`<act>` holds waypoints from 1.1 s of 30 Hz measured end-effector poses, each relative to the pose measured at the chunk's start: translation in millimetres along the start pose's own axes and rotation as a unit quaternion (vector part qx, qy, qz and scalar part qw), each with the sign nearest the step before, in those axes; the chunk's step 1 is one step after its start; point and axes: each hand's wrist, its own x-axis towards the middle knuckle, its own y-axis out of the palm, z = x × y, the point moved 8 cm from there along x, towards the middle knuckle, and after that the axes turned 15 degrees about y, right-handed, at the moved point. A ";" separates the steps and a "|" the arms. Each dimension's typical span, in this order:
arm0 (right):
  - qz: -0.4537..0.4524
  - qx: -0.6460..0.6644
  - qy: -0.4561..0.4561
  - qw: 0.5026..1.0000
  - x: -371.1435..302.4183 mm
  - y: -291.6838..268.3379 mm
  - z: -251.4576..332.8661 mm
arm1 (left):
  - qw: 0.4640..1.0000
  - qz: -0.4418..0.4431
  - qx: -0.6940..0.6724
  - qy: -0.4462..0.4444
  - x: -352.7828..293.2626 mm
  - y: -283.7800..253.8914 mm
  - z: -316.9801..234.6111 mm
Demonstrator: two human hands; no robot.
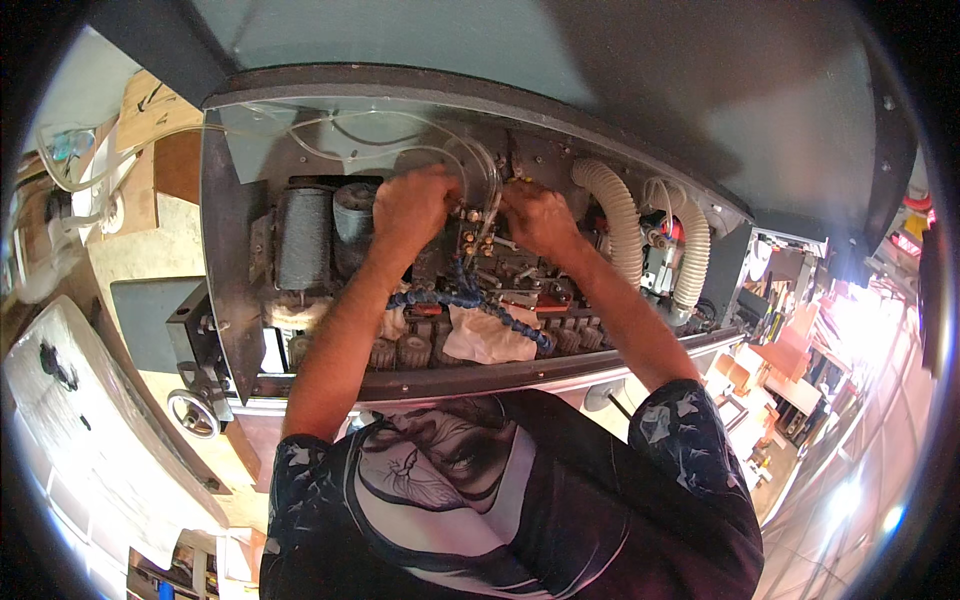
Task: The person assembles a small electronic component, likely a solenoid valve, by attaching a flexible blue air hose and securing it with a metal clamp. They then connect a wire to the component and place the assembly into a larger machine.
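Note:
Both my arms reach into an open grey machine housing (228,250). My left hand (415,205) is closed in a curled grip beside a bundle of clear tubes (492,182). Right of that bundle, my right hand (540,215) has its fingers bent inward, close to the tubes. Whatever either hand grips is hidden by the fingers. Between and just below the hands sits a block with brass fittings (472,240). A dark blue segmented hose (435,298) runs below it, and a crumpled pale cloth (490,335) lies near the front edge.
Dark cylinders (305,238) stand at the housing's left, and ribbed cream hoses (620,225) curve at its right. A large grey panel (420,38) hangs over the far side. A handwheel (193,413) projects at the lower left. Cluttered shelves (790,350) are at the right.

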 end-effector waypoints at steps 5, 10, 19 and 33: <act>-0.003 0.007 0.128 0.992 -16.3 19.2 -11.5 | 1.000 0.029 -0.001 -0.003 1.3 -0.4 0.2; -0.051 0.040 0.154 0.986 -24.4 17.2 -3.8 | 1.000 0.022 -0.003 -0.005 0.6 0.9 1.9; -0.097 0.050 0.169 0.980 -34.1 25.5 -4.0 | 1.000 0.009 -0.013 -0.021 1.0 -0.3 2.3; -0.062 0.087 0.224 0.969 -32.5 -38.2 -38.4 | 0.995 -0.093 -0.010 -0.035 -5.3 -64.3 22.6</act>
